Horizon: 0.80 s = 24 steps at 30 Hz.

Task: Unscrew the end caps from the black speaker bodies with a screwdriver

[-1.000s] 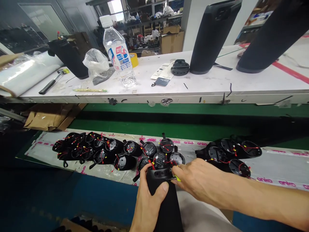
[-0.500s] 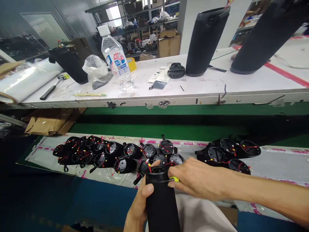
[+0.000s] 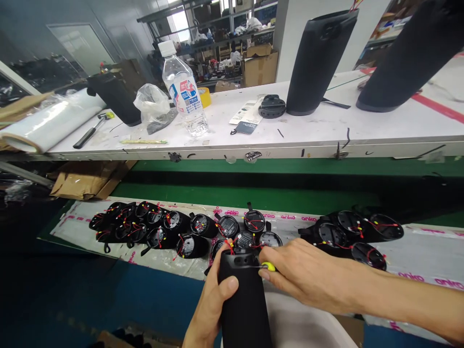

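Upright at the bottom centre stands a black fabric-covered cylinder (image 3: 244, 304), with red wires at its top rim. My left hand (image 3: 213, 295) is wrapped round its left side, the thumb on the front. My right hand (image 3: 297, 270) is closed on a small tool with a yellow-green handle (image 3: 268, 266). The tool's thin metal shaft touches the right side of the cylinder's top rim; its tip cannot be made out. Behind the hands, several black cylinders (image 3: 194, 245) with red wires stand in a group on the plastic-covered surface (image 3: 152, 261).
A white shelf (image 3: 217, 137) crosses the view above, holding a water bottle (image 3: 186, 94), a hammer (image 3: 92, 130), a plastic bag (image 3: 152, 106), a roll of film (image 3: 54, 121) and large black cylinders (image 3: 321, 63). More wired cylinders (image 3: 331, 235) are at the right.
The held cylinder has turned, so that a panel with holes now shows near its top. The view has shifted slightly, moving the shelf items to the right.
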Tool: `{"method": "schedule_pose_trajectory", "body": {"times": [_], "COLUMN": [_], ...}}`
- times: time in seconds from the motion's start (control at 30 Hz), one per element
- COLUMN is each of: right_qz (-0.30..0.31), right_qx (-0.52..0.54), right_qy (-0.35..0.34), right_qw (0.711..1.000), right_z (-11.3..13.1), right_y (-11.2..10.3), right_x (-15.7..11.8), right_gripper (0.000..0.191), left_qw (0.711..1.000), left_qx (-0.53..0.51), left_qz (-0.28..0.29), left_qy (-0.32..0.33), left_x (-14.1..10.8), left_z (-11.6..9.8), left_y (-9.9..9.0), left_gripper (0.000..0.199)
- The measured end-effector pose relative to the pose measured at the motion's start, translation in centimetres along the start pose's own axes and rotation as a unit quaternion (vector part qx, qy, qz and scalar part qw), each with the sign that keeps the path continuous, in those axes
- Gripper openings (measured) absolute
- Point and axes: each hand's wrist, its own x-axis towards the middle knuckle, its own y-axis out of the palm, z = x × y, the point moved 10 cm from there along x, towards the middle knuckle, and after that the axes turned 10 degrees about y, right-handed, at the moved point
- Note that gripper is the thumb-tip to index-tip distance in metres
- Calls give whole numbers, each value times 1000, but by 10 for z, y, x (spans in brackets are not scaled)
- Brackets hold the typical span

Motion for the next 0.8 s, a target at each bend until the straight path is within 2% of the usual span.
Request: {"method": "schedule_pose_trajectory", "body": {"times": [0.1, 0.27, 0.43, 0.57, 0.7, 0.8], "right_qz": [-9, -22, -25, -48, -48, -49], "right_qx": [-41, -113, -150, -211, -228, -240], "right_qy": [-28, -70, -84, -118, -103, -126], "right_qw": [999, 991, 985, 969, 967, 961], "right_z": [10, 19, 20, 25, 21, 24], "right_y": [2, 6, 9, 14, 18, 21], "right_x": [2, 5, 3, -3, -4, -6], "right_gripper": [23, 20, 19, 17, 11, 13], "left_qw": [1000, 992, 980, 971, 953, 945], "left_qx": [15, 126, 192, 227, 290, 313], "left_qz": [4, -24, -49, -61, -81, -82], "left_qy": [-5, 5, 31, 34, 46, 54], "left_x": [-1, -4, -5, -7, -11, -12], "left_z": [-4, -12, -21, -23, -27, -28], "left_y": [8, 1, -3, -2, -3, 0], "left_gripper": [77, 82, 81, 83, 82, 80]}}
